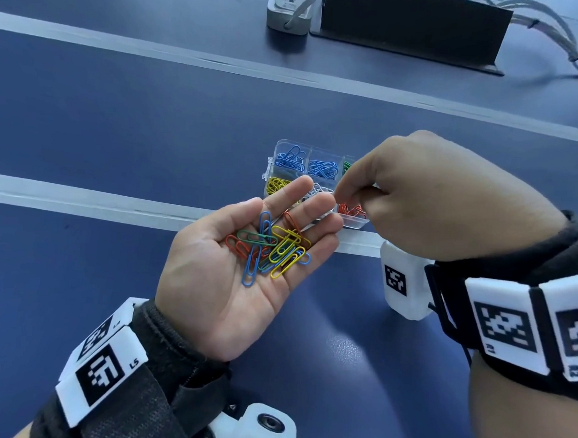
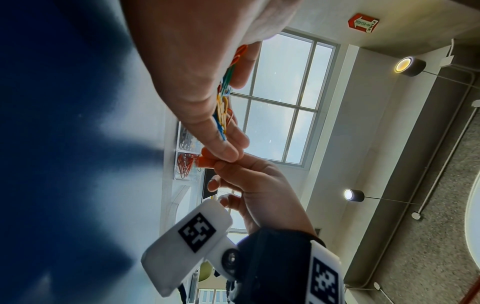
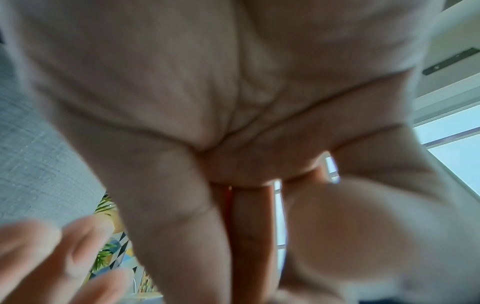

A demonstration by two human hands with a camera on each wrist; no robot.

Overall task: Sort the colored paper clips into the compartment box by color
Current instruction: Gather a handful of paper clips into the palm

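Note:
My left hand (image 1: 209, 281) lies palm up and open just in front of the clear compartment box (image 1: 290, 144), carrying several mixed paper clips (image 1: 269, 248) in blue, yellow, red and green. The box holds blue clips (image 1: 291, 159) in two back cells, yellow (image 1: 276, 186) front left, white (image 1: 320, 190) in the middle and red (image 1: 350, 209) front right. A green cell is mostly hidden. My right hand (image 1: 338, 197) hovers over the red cell, thumb and forefinger pinched, with a sliver of red between them in the right wrist view (image 3: 228, 188). The left wrist view shows that pinch (image 2: 207, 162) beside the red cell (image 2: 184, 164).
The box sits on a dark blue table crossed by white tape lines (image 1: 79, 199) (image 1: 122, 44). At the far edge stand a grey power strip (image 1: 289, 5), a black upright panel (image 1: 411, 19) and a bundle of cables (image 1: 546, 34).

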